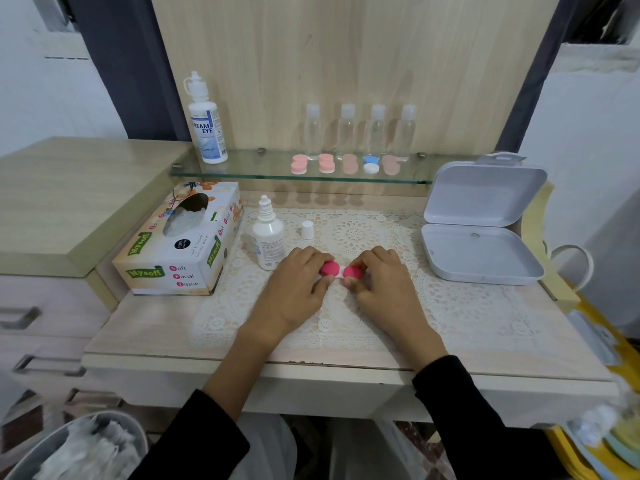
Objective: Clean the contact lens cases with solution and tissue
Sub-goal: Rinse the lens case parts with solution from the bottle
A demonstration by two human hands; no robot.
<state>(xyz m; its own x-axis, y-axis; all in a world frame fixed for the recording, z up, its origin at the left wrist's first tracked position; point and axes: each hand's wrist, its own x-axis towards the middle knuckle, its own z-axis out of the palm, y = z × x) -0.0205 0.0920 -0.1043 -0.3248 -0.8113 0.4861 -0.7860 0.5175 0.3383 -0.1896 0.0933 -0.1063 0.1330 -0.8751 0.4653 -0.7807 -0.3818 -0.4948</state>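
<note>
Item: contact lens case (341, 271), two deep-pink screw caps on a white body, lying on the lace mat of the table (173, 327), just right of the uncapped solution bottle (267, 237). Left hand (298, 285) pinches the left cap, right hand (377, 282) the right cap. Judged light, rigid plastic, small, slippery if wet; best gripped by the cap rims. Tissue box (180, 244) left of the bottle

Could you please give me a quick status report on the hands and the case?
Left hand and right hand each grip a pink cap of the lens case. Case on doily. Nothing in the way.
</note>
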